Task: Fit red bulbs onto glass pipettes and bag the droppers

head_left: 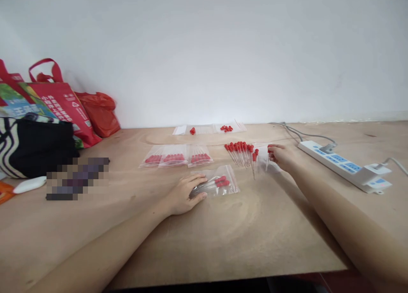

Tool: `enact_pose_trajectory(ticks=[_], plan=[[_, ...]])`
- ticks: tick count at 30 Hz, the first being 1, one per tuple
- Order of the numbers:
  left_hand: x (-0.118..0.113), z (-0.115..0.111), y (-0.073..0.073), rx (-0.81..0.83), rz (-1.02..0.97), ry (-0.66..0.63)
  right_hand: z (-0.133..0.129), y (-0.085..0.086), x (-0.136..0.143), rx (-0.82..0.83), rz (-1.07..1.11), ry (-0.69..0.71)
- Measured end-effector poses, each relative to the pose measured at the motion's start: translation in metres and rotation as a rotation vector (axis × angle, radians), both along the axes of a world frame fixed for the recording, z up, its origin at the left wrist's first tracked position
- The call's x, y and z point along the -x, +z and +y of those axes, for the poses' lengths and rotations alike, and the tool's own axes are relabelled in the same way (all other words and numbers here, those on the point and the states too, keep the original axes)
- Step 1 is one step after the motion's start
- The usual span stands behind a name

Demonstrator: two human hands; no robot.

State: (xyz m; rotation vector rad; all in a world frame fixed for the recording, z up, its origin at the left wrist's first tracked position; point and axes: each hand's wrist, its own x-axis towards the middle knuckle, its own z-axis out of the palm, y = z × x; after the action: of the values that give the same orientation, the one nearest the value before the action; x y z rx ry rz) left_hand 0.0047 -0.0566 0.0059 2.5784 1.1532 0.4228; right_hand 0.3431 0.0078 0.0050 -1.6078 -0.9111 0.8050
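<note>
My left hand [188,194] rests on the table, its thumb and fingers curved around the open end of a clear zip bag [234,184]. Inside that bag lie a few droppers with red bulbs [223,181]. Over on the right, my right hand [282,157] pinches a single glass dropper [268,150] by its red bulb, the tube pointing down. Just left of it a row of loose red-bulbed droppers [242,147] lies fanned out on the table, with a couple of droppers [255,155] slightly nearer me.
Filled zip bags of droppers [174,157] lie side by side behind my left hand. Farther back are bags with loose red bulbs [226,128]. A white power strip [341,161] with cords stands right; shopping bags [63,106], a black cloth bag [41,144] and a blurred object are left.
</note>
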Motion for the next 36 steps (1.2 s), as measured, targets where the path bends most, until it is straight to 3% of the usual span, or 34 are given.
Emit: enact_pose_trajectory(ticks=[6, 14, 18, 29, 36], plan=[[0.0, 0.0, 0.0, -0.005, -0.011, -0.016, -0.02, -0.006, 0.044, -0.226, 0.354, 0.104], [0.001, 0.0, 0.0, -0.012, 0.001, -0.01, -0.025, -0.025, 0.077, -0.357, 0.359, 0.01], [0.001, 0.001, -0.001, -0.015, 0.009, -0.012, -0.03, -0.023, 0.086, -0.336, 0.435, 0.031], [-0.001, -0.002, 0.004, 0.006, 0.003, 0.015, -0.045, -0.024, 0.099, -0.247, 0.51, 0.301], [0.0, -0.002, 0.002, 0.004, 0.013, 0.015, -0.05, -0.02, 0.097, -0.209, 0.461, 0.257]])
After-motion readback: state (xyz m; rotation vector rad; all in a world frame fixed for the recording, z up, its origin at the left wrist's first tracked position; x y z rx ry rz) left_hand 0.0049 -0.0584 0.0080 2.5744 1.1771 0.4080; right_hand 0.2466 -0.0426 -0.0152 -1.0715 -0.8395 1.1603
